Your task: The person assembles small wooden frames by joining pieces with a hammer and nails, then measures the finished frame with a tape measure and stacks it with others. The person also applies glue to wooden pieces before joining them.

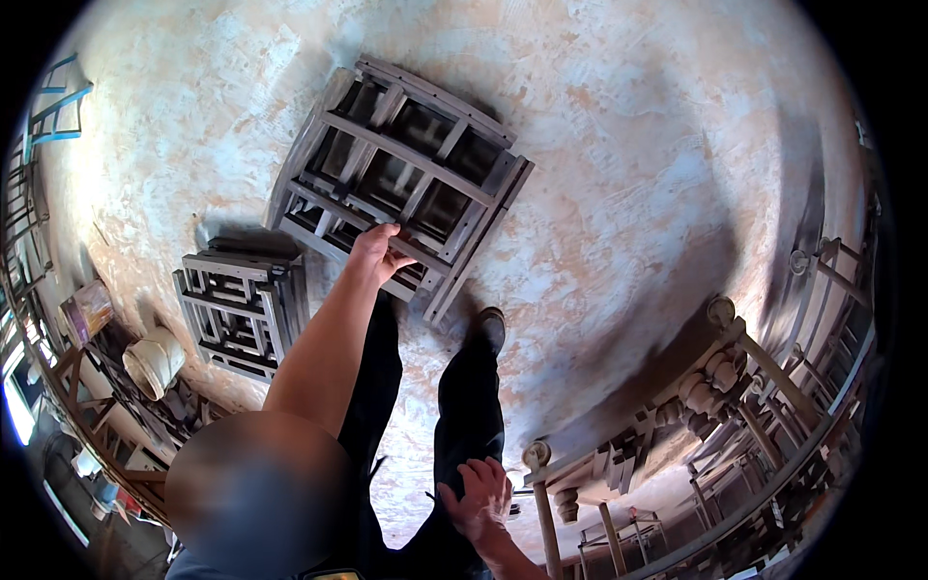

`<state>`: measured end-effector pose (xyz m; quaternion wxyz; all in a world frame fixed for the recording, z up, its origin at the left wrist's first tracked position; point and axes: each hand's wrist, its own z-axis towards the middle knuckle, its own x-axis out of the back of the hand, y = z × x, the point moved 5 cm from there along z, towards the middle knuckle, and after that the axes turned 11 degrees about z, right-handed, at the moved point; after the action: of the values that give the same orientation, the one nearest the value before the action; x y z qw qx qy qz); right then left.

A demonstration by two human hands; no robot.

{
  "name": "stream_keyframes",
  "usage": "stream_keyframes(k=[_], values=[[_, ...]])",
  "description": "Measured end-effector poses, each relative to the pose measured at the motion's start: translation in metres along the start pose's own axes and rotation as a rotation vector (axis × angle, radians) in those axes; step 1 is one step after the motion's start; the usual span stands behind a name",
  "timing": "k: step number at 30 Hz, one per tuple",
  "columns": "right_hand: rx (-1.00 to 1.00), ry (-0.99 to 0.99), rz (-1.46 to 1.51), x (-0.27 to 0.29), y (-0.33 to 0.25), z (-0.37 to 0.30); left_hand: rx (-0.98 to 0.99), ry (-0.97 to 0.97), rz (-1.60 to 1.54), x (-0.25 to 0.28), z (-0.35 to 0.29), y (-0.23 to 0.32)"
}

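My left hand [379, 253] is closed around a rail of a stack of grey-brown wooden frames [411, 155]. The stack stands on the floor in front of my feet, its slatted bars and gaps facing up. The thumb and fingertips wrap the near rail, partly hiding it. Down by my right thigh, my right hand [480, 498] holds nothing, its fingers loosely bent and apart. A smaller stack of similar wooden frames [232, 314] sits to the left of my left forearm.
Mottled pale floor [619, 164] surrounds the stacks. At the left lie a whitish bucket [155, 362] and a cardboard box [87, 311]; blue metal legs [60, 116] stand farther off. A wheeled rack [773, 372] with turned wooden pieces [701, 391] curves along the right.
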<state>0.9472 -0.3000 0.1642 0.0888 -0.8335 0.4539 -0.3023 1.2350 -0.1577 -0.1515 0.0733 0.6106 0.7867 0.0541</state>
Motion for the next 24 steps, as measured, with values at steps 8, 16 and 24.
stream_keyframes(k=[8,16,24], values=[[-0.028,-0.023,-0.004,0.001,-0.007,0.010,-0.005,0.001,0.032,0.008,0.016,0.011],[-0.031,-0.049,-0.010,0.001,-0.007,0.015,0.157,0.139,0.456,0.008,0.001,0.020],[-0.014,-0.055,-0.024,0.000,-0.002,0.016,-0.114,0.192,0.333,0.026,0.024,0.027]])
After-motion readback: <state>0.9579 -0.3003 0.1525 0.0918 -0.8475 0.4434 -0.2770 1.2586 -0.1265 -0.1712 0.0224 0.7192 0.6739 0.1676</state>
